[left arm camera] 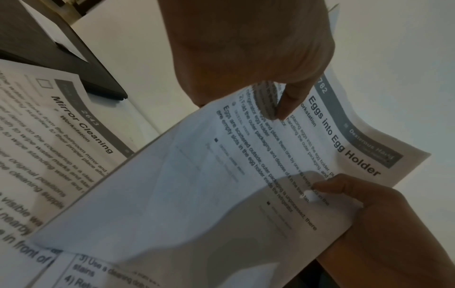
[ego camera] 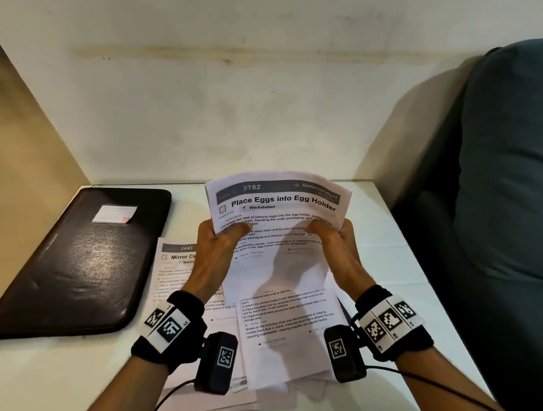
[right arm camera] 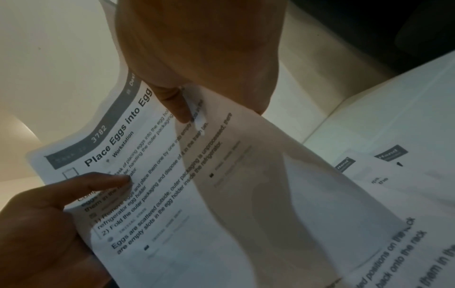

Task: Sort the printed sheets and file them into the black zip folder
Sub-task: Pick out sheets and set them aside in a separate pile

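Two hands up, left hand (ego camera: 214, 250) and right hand (ego camera: 336, 242) pinching egg-holder sheet (ego camera: 277, 211) between them

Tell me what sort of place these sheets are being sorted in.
Probably a home living room corner, not an office: a white table pushed against a plain wall, a dark blue-grey sofa right beside it, and a black zip folder lying closed on the table.
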